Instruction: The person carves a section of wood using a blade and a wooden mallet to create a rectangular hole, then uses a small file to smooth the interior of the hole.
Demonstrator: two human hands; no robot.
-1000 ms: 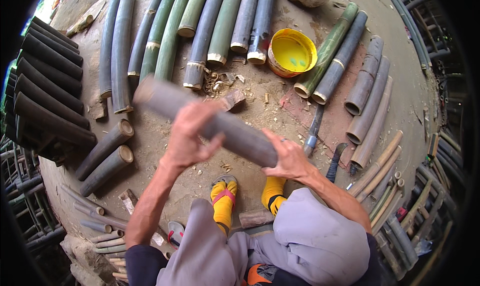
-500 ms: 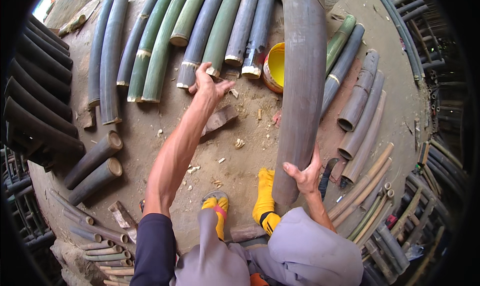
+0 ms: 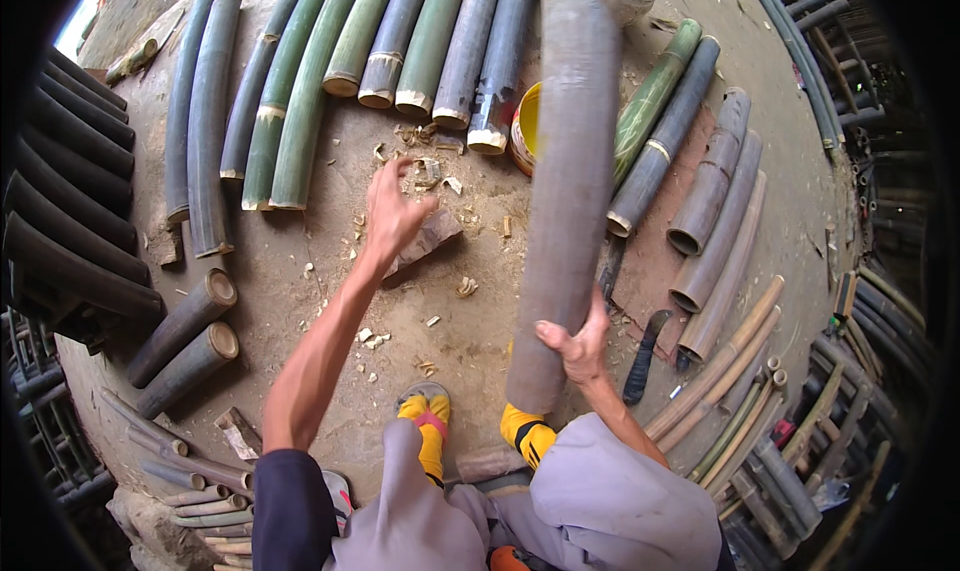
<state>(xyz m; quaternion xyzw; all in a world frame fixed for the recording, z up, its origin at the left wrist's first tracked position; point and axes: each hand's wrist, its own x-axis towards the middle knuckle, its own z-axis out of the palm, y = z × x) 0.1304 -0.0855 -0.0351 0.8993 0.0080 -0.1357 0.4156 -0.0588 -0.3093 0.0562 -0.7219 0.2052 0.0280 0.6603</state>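
A thick grey-brown bamboo pole (image 3: 570, 171) stands tilted in front of me, its lower end by my yellow-socked foot. Around its lower part, my right hand (image 3: 580, 343) is closed, thumb across the near face. My left hand (image 3: 395, 211) hangs with fingers apart and nothing in it. Below that hand lie a wooden block (image 3: 425, 243) and pale bamboo shavings (image 3: 428, 176). The pole partly hides a bucket (image 3: 525, 129) with a yellow inside. Right of the pole, a black-handled tool (image 3: 646, 356) rests on the ground; its far part is partly hidden.
Several green and grey bamboo poles (image 3: 355, 36) lie in a row at the far side. More bamboo pieces (image 3: 705, 186) lie at the right, beside a reddish board (image 3: 665, 271). Short bamboo lengths (image 3: 190, 371) and stacked dark poles (image 3: 75, 241) are at the left.
The bamboo pole has shifted left with my right hand on it, uncovering more of the black-handled tool. My left hand has moved nearer and left, away from the far row's ends.
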